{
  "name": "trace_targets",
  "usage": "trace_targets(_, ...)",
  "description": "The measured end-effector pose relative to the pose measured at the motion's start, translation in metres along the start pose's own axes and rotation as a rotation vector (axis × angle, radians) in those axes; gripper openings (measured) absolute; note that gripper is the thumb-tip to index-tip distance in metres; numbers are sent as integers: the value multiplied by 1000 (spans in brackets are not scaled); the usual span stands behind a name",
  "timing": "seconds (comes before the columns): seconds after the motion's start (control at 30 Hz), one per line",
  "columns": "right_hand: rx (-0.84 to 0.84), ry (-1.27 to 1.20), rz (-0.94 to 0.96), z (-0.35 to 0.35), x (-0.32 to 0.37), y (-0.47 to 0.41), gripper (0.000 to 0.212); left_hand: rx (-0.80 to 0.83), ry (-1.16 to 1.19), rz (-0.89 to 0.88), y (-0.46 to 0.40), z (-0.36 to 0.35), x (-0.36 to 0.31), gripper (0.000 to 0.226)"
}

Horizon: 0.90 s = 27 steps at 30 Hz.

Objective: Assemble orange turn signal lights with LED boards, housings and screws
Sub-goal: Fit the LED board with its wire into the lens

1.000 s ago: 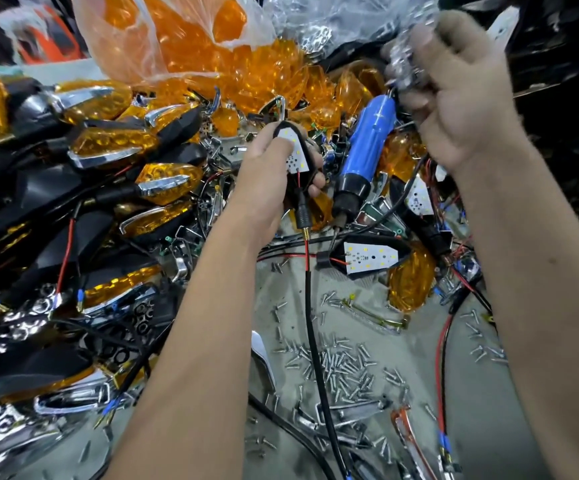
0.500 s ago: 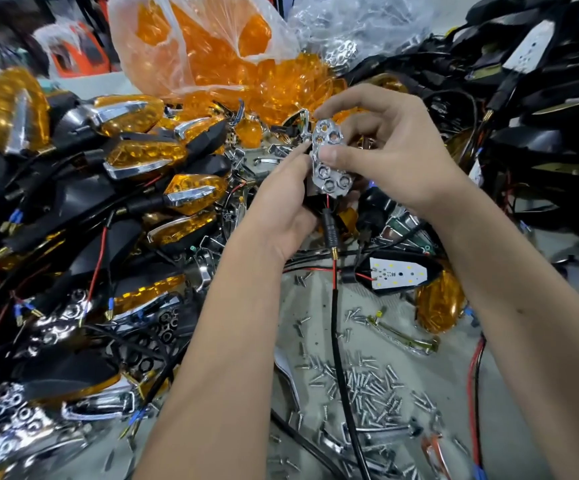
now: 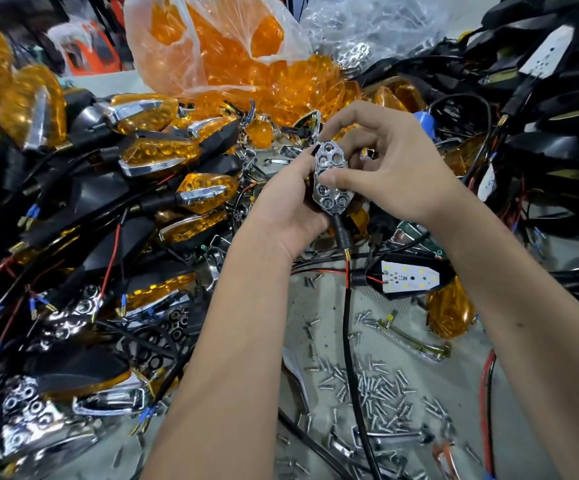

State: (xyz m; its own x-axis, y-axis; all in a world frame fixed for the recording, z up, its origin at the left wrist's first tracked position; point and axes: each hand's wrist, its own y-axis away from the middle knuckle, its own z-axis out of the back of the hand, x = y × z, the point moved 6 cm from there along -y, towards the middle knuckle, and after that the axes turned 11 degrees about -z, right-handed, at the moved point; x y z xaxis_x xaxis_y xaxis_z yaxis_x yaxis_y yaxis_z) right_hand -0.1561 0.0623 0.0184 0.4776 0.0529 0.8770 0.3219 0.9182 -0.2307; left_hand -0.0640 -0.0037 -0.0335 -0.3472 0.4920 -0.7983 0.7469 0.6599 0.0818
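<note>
1. At the centre of the view, above the bench, a chrome reflector plate [image 3: 331,178] with round cups sits upright on a black housing, most of which is hidden by the hands.
2. The left hand [image 3: 289,209] curls round the housing from the left and cradles it.
3. The right hand [image 3: 392,168] pinches the reflector plate, thumb pressed on its face, fingers curled behind its top.
4. A black cable [image 3: 350,341] with a red wire hangs from the housing's stem down over the bench.
5. Loose screws [image 3: 378,393] lie scattered beneath the forearms.
6. An open housing with a white LED board [image 3: 409,279] lies just right of the cable.
7. Finished orange lights [image 3: 159,155] pile up on the left; a bag of orange lenses [image 3: 211,46] stands behind.
</note>
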Motion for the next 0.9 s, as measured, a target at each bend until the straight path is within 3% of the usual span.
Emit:
trace_targets(0.17,-85,146,25,3,1,0,37,0,104,28,1,3,2,36)
trace_targets(0.47,-96,160,3,-2,1,-1,51,-24,152,-33,1,0,-5,31)
trace_targets(0.63,-215,27,-158,5,-9,-1,58,-12,200,-143,0,-6,-15,26)
trace_targets(0.73,-91,-19,-269,-1,-14,-4,44,55,301,-179,1,-12,-18,25)
trace_targets(0.9,18,-62,-290,-8,-9,-1,38,98,260,-162,5,-12,-18,27)
